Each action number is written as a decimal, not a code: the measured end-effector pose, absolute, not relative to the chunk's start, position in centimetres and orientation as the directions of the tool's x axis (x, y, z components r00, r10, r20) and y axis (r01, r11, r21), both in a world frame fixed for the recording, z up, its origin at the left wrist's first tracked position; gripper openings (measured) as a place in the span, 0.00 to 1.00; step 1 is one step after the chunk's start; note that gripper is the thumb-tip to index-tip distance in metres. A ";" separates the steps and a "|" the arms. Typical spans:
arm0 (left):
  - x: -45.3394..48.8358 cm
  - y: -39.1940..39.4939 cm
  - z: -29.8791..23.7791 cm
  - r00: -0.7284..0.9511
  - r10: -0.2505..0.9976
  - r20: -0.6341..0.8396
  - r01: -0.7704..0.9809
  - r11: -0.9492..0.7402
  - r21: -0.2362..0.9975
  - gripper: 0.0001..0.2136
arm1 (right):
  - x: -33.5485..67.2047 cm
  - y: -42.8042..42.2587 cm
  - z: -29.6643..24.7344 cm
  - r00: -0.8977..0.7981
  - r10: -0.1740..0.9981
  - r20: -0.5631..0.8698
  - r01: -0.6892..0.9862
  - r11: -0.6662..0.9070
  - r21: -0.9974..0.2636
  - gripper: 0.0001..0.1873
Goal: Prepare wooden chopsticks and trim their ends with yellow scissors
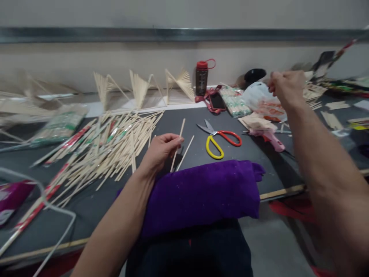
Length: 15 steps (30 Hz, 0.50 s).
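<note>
Left hand (165, 149): thumb and forefinger closed in a pinch on a thin wooden stick, over the table (245, 159) just beyond the purple cloth.
Right hand (288, 87): raised at the right, near the plastic bag (256, 98) in view, fingers curled in; cannot tell whether anything is in them.
Held stick (182, 127): long axis runs away from the person, leaning slightly right; far end clear of the fingers, near end by the cloth.
Second stick (186, 153): just right of the held one, leaning further right, near end at the cloth's edge.
Purple cloth (201, 196): long axis left to right along the table's near edge.
Scissors (213, 133): right of both sticks, blades parted and pointing left and away, handles toward the person.
Glue gun (269, 139): pink, nozzle pointing left.
Stick pile (115, 150): left of the left hand, mostly slanting away to the right.
</note>
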<state>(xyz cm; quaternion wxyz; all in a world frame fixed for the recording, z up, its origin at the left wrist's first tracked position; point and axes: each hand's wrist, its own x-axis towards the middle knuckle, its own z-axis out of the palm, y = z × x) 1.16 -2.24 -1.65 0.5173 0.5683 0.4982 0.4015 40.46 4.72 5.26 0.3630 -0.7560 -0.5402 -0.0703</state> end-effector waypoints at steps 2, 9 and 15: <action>1.0 -2.1 -2.1 0.117 0.993 -0.001 0.282 -0.032 0.959 0.09 | 35.4 3.4 3.8 0.287 0.859 0.424 0.835 -0.008 -0.551 0.21; 1.1 -1.9 -3.3 0.086 0.980 0.181 0.545 -0.199 0.815 0.07 | 20.6 0.1 -2.4 -0.231 0.970 0.080 0.941 0.243 -0.237 0.14; 0.3 -1.7 -3.3 0.084 0.980 0.183 0.614 -0.195 0.765 0.07 | 16.1 1.9 -3.2 -0.084 0.996 -0.018 0.985 0.080 -0.152 0.19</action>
